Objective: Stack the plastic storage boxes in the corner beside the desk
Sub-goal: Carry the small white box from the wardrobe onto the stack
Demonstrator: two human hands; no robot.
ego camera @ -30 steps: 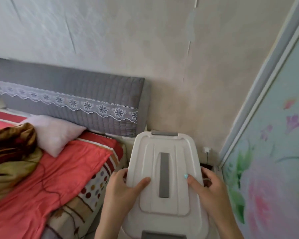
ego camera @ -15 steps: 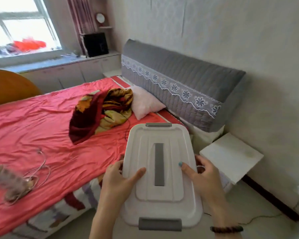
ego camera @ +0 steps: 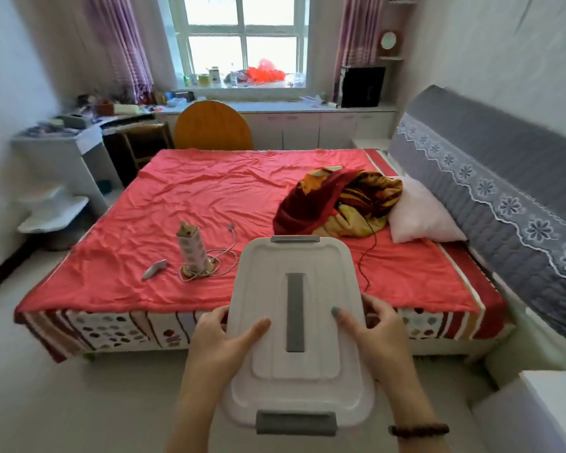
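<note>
Fingers point(ego camera: 255, 328) of your left hand point(ego camera: 216, 348) and right hand point(ego camera: 379, 338) clasp the white storage box point(ego camera: 321, 289) aloft at 6 o'clock; stacking beside the desk point(ego camera: 62, 140) at 10 o'clock looks not yet done.

The box point(ego camera: 294, 371) is in front of the bed point(ego camera: 209, 197), between the left hand point(ego camera: 216, 348) on its left side and the right hand point(ego camera: 379, 341) on its right side, with both thumbs on the lid. On the bed, a socket tower point(ego camera: 192, 250) stands left of the box. A blanket point(ego camera: 340, 201) lies behind the box, and a pillow point(ego camera: 422, 214) lies right of the blanket, against the headboard point(ego camera: 487, 178). A chair point(ego camera: 213, 125) stands behind the bed, below the window point(ego camera: 242, 37). The surface point(ego camera: 62, 142) is at the far left.
</note>
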